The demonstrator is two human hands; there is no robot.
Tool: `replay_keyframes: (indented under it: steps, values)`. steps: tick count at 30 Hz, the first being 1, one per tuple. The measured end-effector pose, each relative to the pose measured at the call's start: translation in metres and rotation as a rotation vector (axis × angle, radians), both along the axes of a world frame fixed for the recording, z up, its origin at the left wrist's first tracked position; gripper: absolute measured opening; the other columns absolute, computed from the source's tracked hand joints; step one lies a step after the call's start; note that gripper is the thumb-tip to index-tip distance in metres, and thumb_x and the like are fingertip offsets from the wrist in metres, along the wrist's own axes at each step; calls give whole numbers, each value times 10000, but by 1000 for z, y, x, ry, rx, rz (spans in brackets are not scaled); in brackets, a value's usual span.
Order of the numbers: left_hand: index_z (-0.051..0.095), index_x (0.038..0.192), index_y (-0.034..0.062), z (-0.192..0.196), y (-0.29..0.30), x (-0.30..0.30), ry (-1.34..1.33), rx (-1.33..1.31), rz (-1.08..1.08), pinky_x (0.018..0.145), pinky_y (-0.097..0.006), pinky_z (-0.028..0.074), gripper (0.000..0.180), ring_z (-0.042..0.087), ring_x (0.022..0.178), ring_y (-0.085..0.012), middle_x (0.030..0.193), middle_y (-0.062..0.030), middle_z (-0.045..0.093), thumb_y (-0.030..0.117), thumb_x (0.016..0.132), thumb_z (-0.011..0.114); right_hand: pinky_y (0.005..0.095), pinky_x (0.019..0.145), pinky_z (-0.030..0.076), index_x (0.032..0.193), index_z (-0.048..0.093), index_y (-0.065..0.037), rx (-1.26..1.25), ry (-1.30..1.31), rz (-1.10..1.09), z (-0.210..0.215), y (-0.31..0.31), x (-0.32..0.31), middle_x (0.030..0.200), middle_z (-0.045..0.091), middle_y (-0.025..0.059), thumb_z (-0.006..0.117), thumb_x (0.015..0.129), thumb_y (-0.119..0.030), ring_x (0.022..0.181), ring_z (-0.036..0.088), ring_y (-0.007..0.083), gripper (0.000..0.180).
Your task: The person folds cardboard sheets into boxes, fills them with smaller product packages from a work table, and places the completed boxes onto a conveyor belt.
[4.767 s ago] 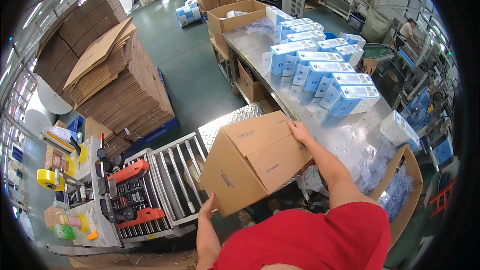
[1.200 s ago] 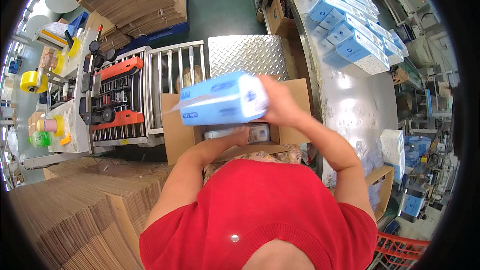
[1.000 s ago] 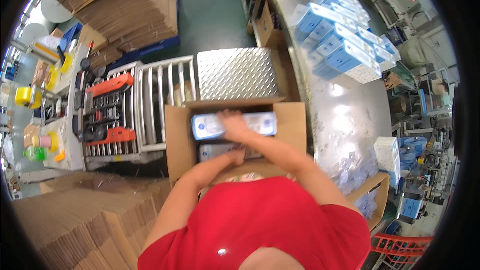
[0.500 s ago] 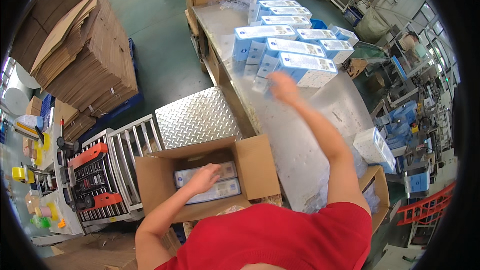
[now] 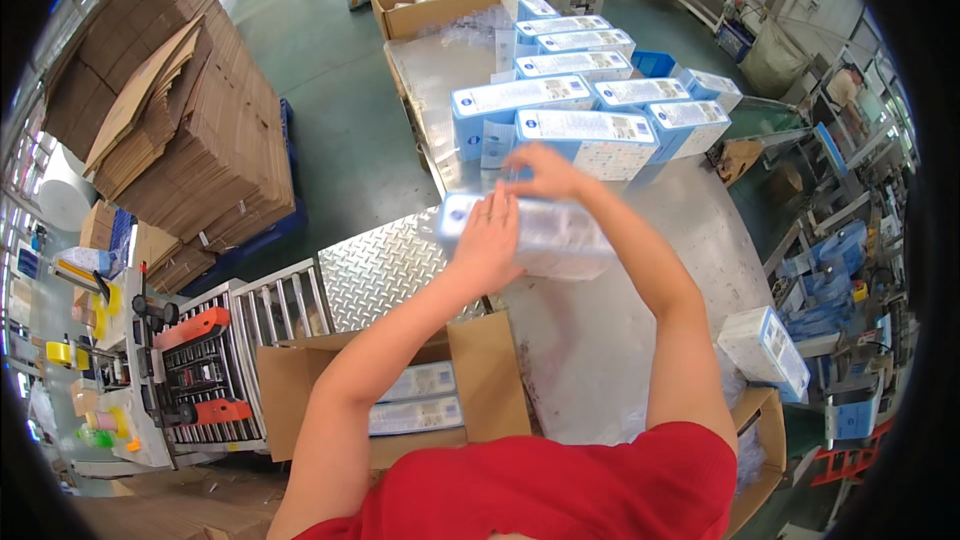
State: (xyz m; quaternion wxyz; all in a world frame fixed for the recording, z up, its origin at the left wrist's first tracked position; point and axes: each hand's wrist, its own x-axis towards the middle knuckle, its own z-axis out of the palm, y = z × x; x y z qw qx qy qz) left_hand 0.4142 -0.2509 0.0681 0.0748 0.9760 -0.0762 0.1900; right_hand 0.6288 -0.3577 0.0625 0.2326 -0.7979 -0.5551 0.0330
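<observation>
The left hand (image 5: 487, 240) has come up out of the open cardboard carton (image 5: 490, 370) and now lies across a blue-and-white film-wrapped pack (image 5: 570, 230), its fingers straight and close together; whether it grips or only presses, I can't tell. The right hand (image 5: 543, 172) is bent over the pack's far side, fingers curled, and from here I can't make out whether they pinch anything. That pack, blurred, is at the left edge of the metal table (image 5: 660, 250), apart from the row; half a second ago the right hand was reaching among the standing packs, and the front of the row is now one fewer. The nearest pack still standing (image 5: 590, 130) is just beyond the right hand, with the others crowding toward the table's far edge. Down beside the table's left edge, the carton's two packs, the farther one (image 5: 415, 380) and the nearer one (image 5: 415, 417), lie side by side with no hand on them. So I'd judge the filling only partway along, this third pack being outside the carton.
</observation>
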Motion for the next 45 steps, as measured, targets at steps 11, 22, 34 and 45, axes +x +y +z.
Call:
replay_keyframes:
  steps: [11, 22, 34, 45]
  values:
    - [506, 1127, 60, -23, 45, -3, 159, -350, 12, 803, -454, 446, 648, 558, 921, -384, 1007, -152, 592, 219, 584, 821, 456, 975, 359, 1302, 406, -52, -531, -162, -361, -5, -31, 45, 1300, 460, 188, 861, 453, -253, 1233, 415, 347, 983]
    - [366, 1311, -17, 94, 150, -209, 177, -1670, 247, 948, -351, 432, 790, 523, 1125, -230, 1236, -130, 527, 195, 692, 807, 443, 820, 435, 1154, 469, -46, -59, -155, -716, 2, -87, -57, 1037, 630, 197, 871, 474, -281, 995, 586, 369, 824]
    - [474, 1053, 22, -112, 94, -356, 829, -195, -231, 851, -450, 433, 538, 525, 1030, -390, 1083, -229, 526, 407, 758, 706, 407, 961, 443, 1326, 436, -15, 1243, 1698, -69, 51, 5, -222, 1290, 533, 134, 466, 940, -416, 1130, 549, 294, 558]
    - [344, 1406, 96, -273, 146, -283, 901, -536, 243, 1081, -462, 283, 699, 322, 1316, -362, 1464, -154, 317, 547, 881, 446, 351, 835, 509, 1202, 508, 17, 739, 945, -242, 46, 25, -345, 1101, 614, 114, 725, 747, -114, 947, 622, 226, 520]
